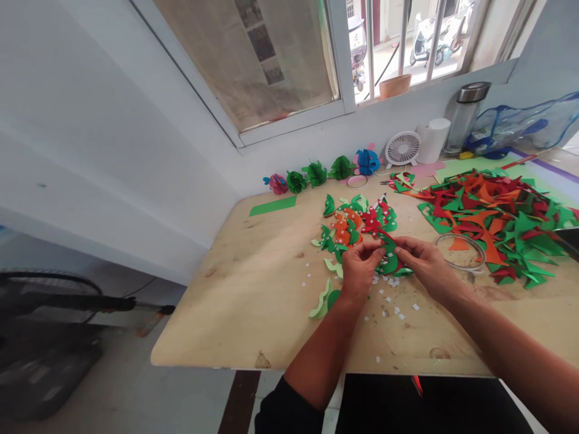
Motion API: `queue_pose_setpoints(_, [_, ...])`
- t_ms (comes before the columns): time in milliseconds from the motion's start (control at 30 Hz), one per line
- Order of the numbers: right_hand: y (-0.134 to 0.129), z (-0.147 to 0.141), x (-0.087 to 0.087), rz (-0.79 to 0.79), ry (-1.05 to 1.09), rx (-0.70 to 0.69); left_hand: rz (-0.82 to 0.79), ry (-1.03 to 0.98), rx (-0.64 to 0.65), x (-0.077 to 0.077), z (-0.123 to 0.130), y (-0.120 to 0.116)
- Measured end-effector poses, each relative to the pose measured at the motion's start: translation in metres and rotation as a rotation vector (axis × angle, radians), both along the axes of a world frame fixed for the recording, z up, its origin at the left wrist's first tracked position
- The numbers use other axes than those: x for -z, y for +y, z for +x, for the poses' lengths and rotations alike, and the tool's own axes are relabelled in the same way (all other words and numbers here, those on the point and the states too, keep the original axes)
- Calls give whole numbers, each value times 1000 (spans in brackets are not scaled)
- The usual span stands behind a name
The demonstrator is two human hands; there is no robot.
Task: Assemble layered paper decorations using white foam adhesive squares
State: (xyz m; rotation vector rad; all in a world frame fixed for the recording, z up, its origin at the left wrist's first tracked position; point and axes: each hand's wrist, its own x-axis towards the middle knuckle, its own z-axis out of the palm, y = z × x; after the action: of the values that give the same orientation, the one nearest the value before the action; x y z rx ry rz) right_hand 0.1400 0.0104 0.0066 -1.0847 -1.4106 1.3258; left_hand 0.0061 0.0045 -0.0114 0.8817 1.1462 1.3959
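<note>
My left hand [362, 268] and my right hand [418, 260] meet above the table, fingers pinched on a green paper cutout [389, 247] held between them. Some red paper shows at its edge, but the fingers cover part of it. Under and behind the hands lie more cut paper shapes, among them orange pieces [347, 224] and red pieces [371, 222] dotted with small white squares. Loose white squares [398, 310] are scattered in front of the hands. Pale green wavy strips [322, 299] rest left of my left wrist.
A heap of red, orange and green paper scraps [493, 211] covers the right side, with a tape roll [460, 251] at its edge. Finished-looking paper balls [315, 173], a small fan [402, 149] and a glass bottle [465, 117] stand along the wall. A green strip [272, 206] lies at the back left.
</note>
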Motion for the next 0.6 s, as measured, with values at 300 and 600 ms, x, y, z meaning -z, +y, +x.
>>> queue_pose_setpoints(300, [0,-2,1,-49,30,-6,-40,-44,-28,2,3,-2])
queue_pose_setpoints(600, [2,-3,6,-65,47,-19,-10,-9,-29,4,1,-2])
